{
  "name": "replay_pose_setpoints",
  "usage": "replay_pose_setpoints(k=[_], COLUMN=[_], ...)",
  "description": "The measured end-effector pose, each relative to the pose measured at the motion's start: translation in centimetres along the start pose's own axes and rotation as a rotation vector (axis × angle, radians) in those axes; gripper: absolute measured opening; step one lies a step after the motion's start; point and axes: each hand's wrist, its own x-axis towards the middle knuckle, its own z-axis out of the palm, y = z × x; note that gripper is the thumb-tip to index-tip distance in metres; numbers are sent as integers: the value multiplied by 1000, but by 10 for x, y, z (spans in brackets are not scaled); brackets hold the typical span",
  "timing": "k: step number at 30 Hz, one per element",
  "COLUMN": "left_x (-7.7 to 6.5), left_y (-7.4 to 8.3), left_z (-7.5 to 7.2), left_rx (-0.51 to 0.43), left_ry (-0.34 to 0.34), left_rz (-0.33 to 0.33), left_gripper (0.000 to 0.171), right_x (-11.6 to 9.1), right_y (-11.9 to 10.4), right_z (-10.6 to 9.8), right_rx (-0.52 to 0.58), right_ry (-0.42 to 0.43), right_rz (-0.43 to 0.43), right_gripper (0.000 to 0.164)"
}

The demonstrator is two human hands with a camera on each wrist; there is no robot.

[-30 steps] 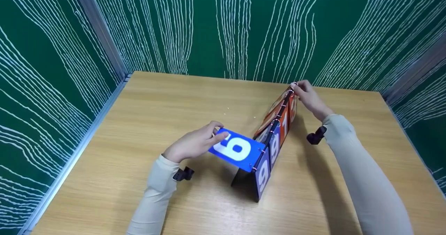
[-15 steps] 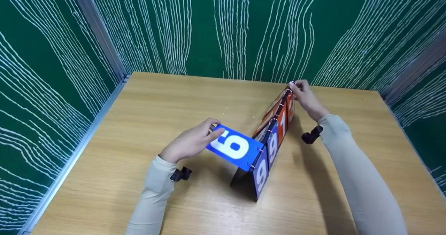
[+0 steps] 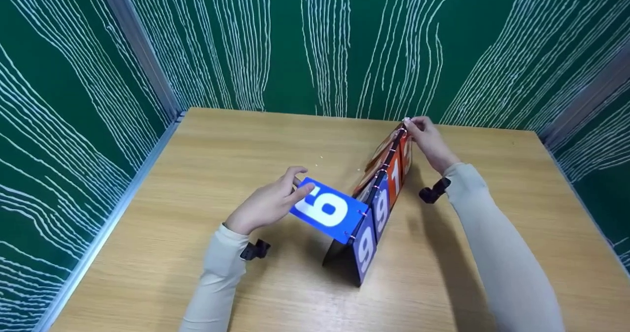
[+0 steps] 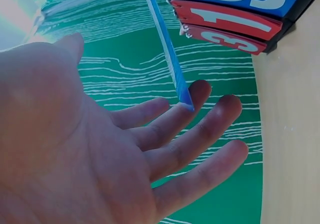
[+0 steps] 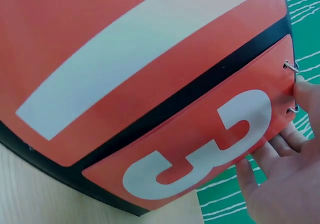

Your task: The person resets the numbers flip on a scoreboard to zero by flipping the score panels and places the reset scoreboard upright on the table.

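A flip scoreboard [image 3: 383, 206] stands tented on the worktop [image 3: 221, 150], its far end pinched by the right hand [image 3: 431, 144]. The left hand [image 3: 266, 201], fingers loosely spread, supports a raised blue card [image 3: 327, 211], apparently mid-flip; next likely calls for laying it flat.

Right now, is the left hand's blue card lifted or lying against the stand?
Lifted: the blue card juts out from the stand, its outer end against the left hand.
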Motion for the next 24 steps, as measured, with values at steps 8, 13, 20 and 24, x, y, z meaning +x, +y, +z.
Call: replay_pose_setpoints(k=[8,13,20,24], left_x=[1,2,2,1], left_y=[-2,-2,-3,-4], left_z=[-4,-6,-8,-7], left_rx=[-17,-15,-9,-2], left_ry=[30,31,58,89], left_rz=[-21,-18,-18,-46], left_gripper=[66,66,65,69], right_x=[2,6,10,12], right_y=[-9,-9,-8,-6], right_z=[8,10,14,17], right_rx=[17,34,36,42], right_ry=[-21,-7,37,46], right_rz=[32,15,14,19], right_gripper=[43,39,40,40])
